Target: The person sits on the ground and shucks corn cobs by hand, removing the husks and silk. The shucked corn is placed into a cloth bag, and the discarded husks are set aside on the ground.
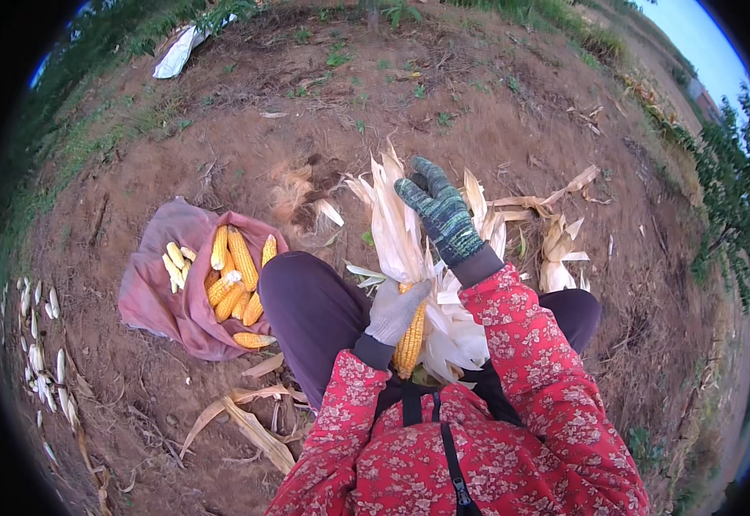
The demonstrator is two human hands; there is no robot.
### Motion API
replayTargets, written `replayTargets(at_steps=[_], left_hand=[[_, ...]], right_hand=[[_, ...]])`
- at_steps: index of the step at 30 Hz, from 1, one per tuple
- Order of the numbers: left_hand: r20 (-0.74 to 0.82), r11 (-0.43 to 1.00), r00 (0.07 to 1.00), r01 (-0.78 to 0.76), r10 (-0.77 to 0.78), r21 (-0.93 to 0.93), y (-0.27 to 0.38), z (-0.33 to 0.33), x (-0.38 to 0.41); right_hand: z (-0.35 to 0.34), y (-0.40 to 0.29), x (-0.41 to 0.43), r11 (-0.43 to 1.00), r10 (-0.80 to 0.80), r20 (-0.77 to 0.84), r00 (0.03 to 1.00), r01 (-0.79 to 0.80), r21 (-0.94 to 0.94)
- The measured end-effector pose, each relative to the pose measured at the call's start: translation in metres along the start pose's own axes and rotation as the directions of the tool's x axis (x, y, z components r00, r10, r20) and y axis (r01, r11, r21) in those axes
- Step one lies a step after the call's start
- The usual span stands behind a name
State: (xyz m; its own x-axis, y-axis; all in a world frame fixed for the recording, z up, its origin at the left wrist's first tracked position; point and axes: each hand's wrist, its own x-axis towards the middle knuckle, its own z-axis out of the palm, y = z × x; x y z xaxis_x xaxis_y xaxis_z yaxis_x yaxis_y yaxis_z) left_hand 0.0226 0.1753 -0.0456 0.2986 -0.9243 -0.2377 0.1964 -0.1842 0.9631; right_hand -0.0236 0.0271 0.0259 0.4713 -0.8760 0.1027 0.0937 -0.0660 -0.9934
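Note:
Wearing a pale knit glove, my left hand grips a yellow ear of corn whose kernels point down towards my lap. Dry husks peeled back from the ear stand up above that hand. My right hand, in a green and dark striped glove, is raised just right of these husks, fingers extended and apart from the thumb; whether it touches them is unclear. More loose husks lie between my legs, under and beside the ear. At my left knee, a reddish cloth sack holds several husked yellow ears and some small pale ears.
Corn silk lies on the bare soil ahead. Dry husks are by my right knee, others at the lower left. Pale cobs or husks are scattered far left. A white sheet or bag lies at the upper left.

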Motion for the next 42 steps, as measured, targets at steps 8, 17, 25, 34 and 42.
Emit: replayTargets(at_steps=[8, 17, 25, 34, 42], left_hand=[[-0.019, 0.991, 0.998, -0.058, 0.061, 0.122, -0.015, -0.002, 0.005], [0.078, 0.985, 0.992, 0.105, -0.094, -0.139, 0.023, 0.019, -0.007], [0.065, 0.971, 0.972, 0.229, -0.225, -0.064, 0.030, 0.013, -0.010], [0.048, 0.979, 0.980, 0.194, -0.191, -0.060, 0.010, 0.011, -0.013], [0.100, 0.943, 0.961, 0.273, -0.258, -0.191, -0.003, -0.004, -0.012]], right_hand=[[-0.036, 0.044, 0.036, 0.813, 0.348, -0.087, 0.933, -0.254, 0.524], [-0.052, 0.046, 0.057, 0.732, 0.499, -0.249, 0.830, -0.249, 0.635], [-0.059, 0.079, 0.069, 0.847, 0.468, -0.384, 0.796, -0.279, 0.452], [-0.071, 0.102, 0.067, 0.902, 0.418, -0.411, 0.810, -0.317, 0.293], [-0.061, 0.060, 0.014, 0.501, 0.363, 0.057, 0.930, -0.247, 0.830]])
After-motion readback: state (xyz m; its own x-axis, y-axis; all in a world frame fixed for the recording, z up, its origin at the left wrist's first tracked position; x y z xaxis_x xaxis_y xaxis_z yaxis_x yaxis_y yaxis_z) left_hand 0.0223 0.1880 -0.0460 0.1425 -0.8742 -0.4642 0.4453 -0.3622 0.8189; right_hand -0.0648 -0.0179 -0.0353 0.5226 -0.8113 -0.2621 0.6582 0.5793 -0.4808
